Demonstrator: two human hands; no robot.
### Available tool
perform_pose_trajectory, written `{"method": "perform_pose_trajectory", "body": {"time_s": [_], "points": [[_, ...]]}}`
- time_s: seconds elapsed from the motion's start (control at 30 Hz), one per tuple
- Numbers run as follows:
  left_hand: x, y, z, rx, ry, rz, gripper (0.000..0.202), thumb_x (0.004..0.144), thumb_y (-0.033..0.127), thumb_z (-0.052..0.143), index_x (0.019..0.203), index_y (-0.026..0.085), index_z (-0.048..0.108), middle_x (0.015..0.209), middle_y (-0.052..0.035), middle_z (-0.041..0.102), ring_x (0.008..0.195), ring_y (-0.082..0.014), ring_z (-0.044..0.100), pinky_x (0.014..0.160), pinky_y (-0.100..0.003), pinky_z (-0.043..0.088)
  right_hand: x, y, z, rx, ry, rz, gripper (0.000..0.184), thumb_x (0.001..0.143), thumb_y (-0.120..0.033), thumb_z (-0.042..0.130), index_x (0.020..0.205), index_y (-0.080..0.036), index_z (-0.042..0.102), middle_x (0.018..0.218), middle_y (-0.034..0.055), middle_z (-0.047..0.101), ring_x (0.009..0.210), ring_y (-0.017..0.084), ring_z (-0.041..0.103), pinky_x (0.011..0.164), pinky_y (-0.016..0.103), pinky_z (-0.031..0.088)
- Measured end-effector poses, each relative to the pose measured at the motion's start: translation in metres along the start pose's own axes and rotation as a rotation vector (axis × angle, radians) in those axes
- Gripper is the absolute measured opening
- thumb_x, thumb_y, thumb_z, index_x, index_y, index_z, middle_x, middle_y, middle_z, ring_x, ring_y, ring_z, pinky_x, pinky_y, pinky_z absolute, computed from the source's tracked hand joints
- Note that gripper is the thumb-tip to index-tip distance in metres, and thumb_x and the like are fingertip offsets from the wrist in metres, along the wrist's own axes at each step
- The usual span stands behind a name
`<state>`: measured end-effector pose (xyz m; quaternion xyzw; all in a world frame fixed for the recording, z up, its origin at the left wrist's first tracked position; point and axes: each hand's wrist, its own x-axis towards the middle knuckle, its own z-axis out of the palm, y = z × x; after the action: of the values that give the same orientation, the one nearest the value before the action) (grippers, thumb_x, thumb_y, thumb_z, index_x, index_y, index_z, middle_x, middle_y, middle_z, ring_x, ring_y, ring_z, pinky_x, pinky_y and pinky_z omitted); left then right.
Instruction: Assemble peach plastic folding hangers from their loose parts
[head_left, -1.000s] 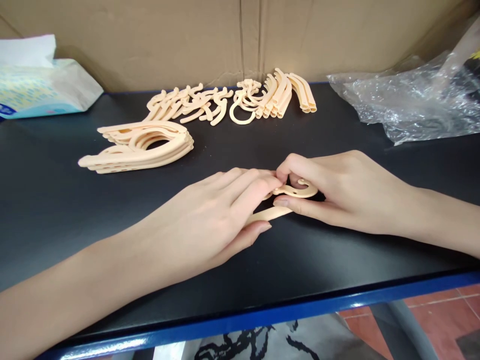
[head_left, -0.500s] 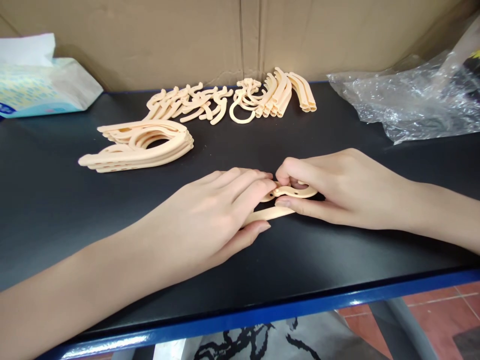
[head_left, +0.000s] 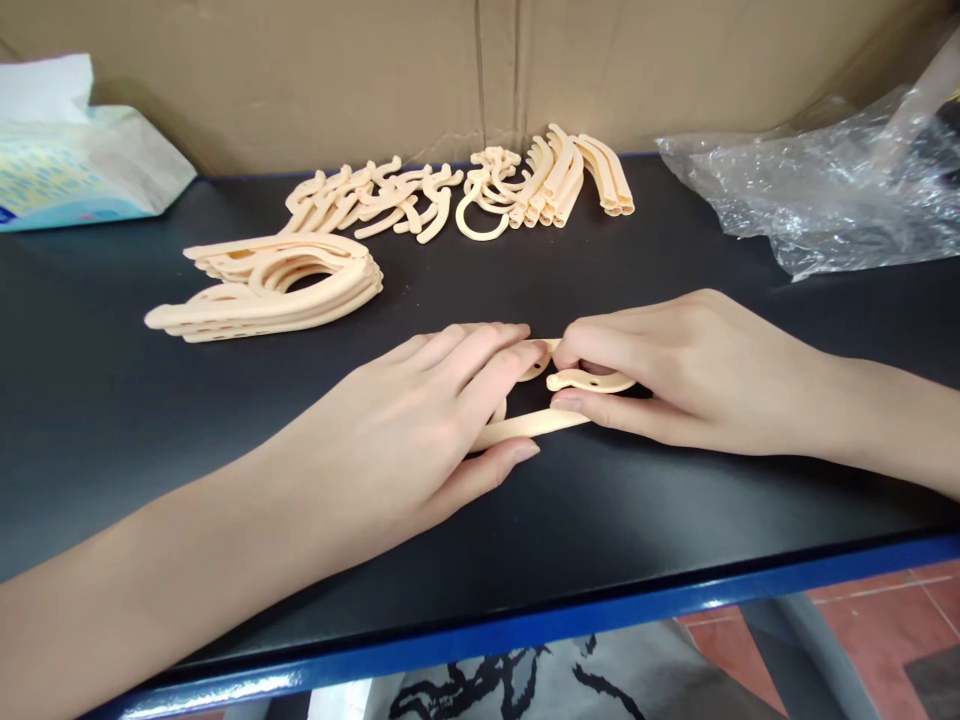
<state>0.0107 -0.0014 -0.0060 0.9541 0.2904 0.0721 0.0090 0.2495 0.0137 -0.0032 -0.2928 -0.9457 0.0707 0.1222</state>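
My left hand [head_left: 420, 410] lies palm down over the left part of a beige plastic folding hanger [head_left: 532, 428] that rests on the black table. Its fingers press together over the hanger's far side, and the thumb stretches along the near side. From the right, my right hand [head_left: 675, 375] grips the hanger with a curled index finger and the thumb along the near bar. A curved end piece with a small hole [head_left: 595, 381] shows between that finger and thumb. Both palms hide much of the hanger.
A stack of beige folded hangers [head_left: 330, 300] lies at the left. Behind it are loose hooks [head_left: 431, 215] and curved hollow arms [head_left: 556, 185]. A tissue pack [head_left: 112, 165] stands far left, a clear plastic bag [head_left: 810, 200] far right. Cardboard [head_left: 337, 80] backs the table [head_left: 450, 560].
My left hand has shifted slightly left. A gap has opened between the holed part at its fingertips and the curved piece by my right hand, which has hardly moved.
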Motion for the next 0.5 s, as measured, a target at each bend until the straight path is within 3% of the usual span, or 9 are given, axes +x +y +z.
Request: {"method": "perform_pose_trajectory", "body": {"time_s": [0.5], "points": [[0.0009, 0.0002, -0.0027, 0.006, -0.020, 0.011, 0.049, 0.099, 0.037, 0.046, 0.138, 0.007, 0.046, 0.140, -0.0181, 0.052, 0.127, -0.0305, 0.051, 0.104, -0.046, 0.046, -0.0002, -0.0011, -0.0014, -0.013, -0.024, 0.009, 0.029, 0.101, -0.040, 0.038, 0.085, -0.019, 0.050, 0.071, -0.0013, 0.055, 0.053, 0.010, 0.041, 0.051, 0.026, 0.026]]}}
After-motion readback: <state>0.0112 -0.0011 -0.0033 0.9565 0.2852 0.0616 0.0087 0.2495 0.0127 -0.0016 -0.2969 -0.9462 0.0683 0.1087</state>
